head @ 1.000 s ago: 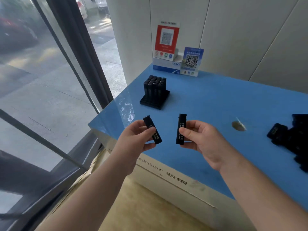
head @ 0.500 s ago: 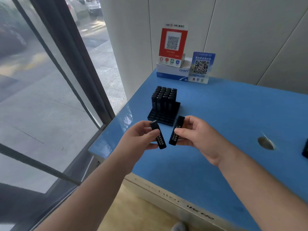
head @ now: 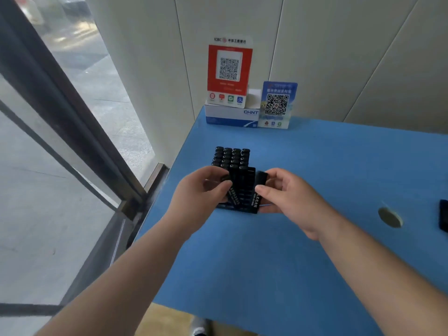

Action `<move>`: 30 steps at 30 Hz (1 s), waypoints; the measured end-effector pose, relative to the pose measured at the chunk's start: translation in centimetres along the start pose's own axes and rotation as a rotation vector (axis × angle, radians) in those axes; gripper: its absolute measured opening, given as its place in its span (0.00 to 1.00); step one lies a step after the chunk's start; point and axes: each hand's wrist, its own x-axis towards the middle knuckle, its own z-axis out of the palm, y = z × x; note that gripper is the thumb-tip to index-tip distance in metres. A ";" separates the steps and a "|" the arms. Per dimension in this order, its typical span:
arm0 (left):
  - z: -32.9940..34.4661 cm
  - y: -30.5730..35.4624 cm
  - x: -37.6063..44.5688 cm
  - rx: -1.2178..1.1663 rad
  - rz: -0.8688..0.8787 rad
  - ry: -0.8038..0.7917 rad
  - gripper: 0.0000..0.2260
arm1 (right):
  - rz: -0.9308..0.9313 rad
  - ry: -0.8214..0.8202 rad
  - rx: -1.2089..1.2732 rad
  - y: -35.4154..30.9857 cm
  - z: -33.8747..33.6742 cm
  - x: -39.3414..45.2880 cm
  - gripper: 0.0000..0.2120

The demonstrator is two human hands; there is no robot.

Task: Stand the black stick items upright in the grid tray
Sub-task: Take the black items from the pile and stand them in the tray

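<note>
A black grid tray (head: 243,206) sits on the blue table near its left edge, with several black sticks (head: 231,157) standing upright in its far rows. My left hand (head: 202,191) pinches one black stick (head: 233,199) over the tray's front left part. My right hand (head: 289,197) pinches a second black stick (head: 259,190) with white lettering over the tray's front right part. Both sticks are tilted, tops leaning away from me. The tray's front rows are mostly hidden behind the hands and sticks.
A red QR sign (head: 229,73), a white CHNT box (head: 231,115) and a blue QR sign (head: 277,104) stand at the back by the wall. A round hole (head: 390,217) is in the table (head: 278,263) at right. A black item (head: 443,219) shows at the right edge.
Both hands have moved forward with their sticks, from near the table's front edge to directly over the tray. The view has come closer to the tray.
</note>
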 end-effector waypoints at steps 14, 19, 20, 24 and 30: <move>-1.8 -0.8 9.2 0.620 0.610 -0.149 0.08 | -0.082 0.450 -0.151 2.3 3.0 3.0 0.04; -2.0 -1.7 9.5 0.795 0.794 -0.236 0.07 | -0.101 0.467 -0.258 2.0 3.3 4.4 0.09; -1.9 -1.7 9.5 0.802 0.806 -0.235 0.07 | -0.108 0.481 -0.296 1.9 3.3 4.7 0.08; -1.8 -1.5 9.4 0.816 0.844 -0.217 0.03 | -0.131 0.509 -0.354 2.0 3.2 4.9 0.07; -2.0 -2.0 9.5 0.803 0.858 -0.208 0.02 | -0.164 0.495 -0.392 2.5 3.0 4.7 0.09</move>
